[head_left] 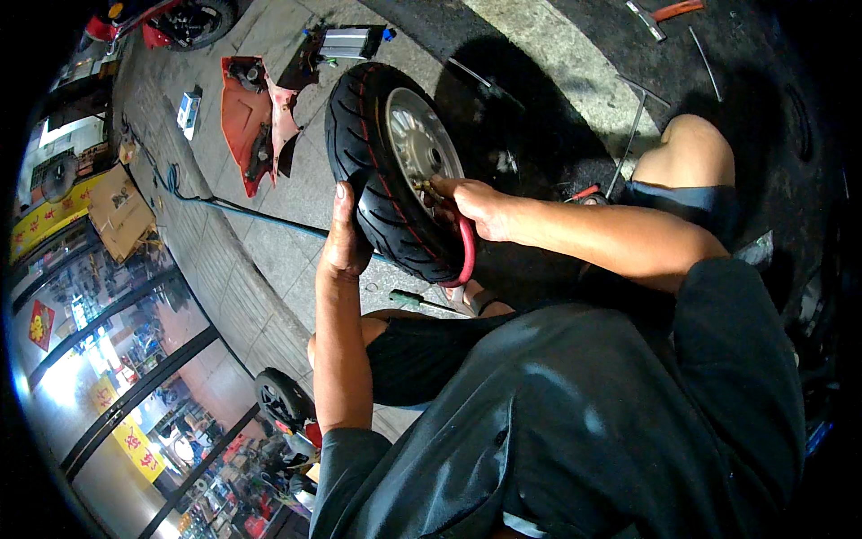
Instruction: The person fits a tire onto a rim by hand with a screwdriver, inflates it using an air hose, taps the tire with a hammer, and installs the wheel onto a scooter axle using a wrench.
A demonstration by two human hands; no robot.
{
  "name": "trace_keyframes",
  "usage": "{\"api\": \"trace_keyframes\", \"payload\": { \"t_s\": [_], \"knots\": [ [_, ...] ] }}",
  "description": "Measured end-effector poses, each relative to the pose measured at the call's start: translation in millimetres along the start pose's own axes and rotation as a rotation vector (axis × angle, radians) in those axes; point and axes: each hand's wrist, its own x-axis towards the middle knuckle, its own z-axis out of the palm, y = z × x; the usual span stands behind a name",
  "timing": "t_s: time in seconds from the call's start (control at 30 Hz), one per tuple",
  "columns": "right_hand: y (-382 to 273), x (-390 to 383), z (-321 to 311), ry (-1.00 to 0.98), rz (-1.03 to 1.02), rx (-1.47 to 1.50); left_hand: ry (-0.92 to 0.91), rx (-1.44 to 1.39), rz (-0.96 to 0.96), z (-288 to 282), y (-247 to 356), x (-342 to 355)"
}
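Note:
A scooter wheel (389, 175) stands tilted before me, a black grooved tire around a silver spoked rim (422, 135). My left hand (346, 232) grips the tire from its left side, thumb up along the tread and fingers partly hidden under it. At the rim, near the hub, my right hand (474, 205) is closed on the brass-coloured end of a red hose (467, 251). From that hand the hose bends down around the lower edge of the tire. The fingertips' exact contact with the rim is too small to make out.
A blue hose (269, 216) runs over the pavement at left. Orange-red body panels (250, 126) lie beyond the wheel. A green-handled screwdriver (409, 297) is near my foot. A T-handle wrench (639, 117) and a hammer (660, 16) lie right. Glass shopfront (135, 395) stands at left.

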Motion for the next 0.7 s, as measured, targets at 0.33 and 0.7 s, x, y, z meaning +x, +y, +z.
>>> {"api": "trace_keyframes", "payload": {
  "t_s": [0.33, 0.7],
  "knots": [
    [-0.6, 10.4, -5.1, -0.044, 0.004, -0.094, 0.058, 0.023, 0.033, -1.5, -2.1, 1.6],
    [-3.1, 1.8, 1.5, -0.024, -0.019, -0.216, 0.08, 0.008, 0.017, 1.5, 2.0, -4.0]
  ]
}}
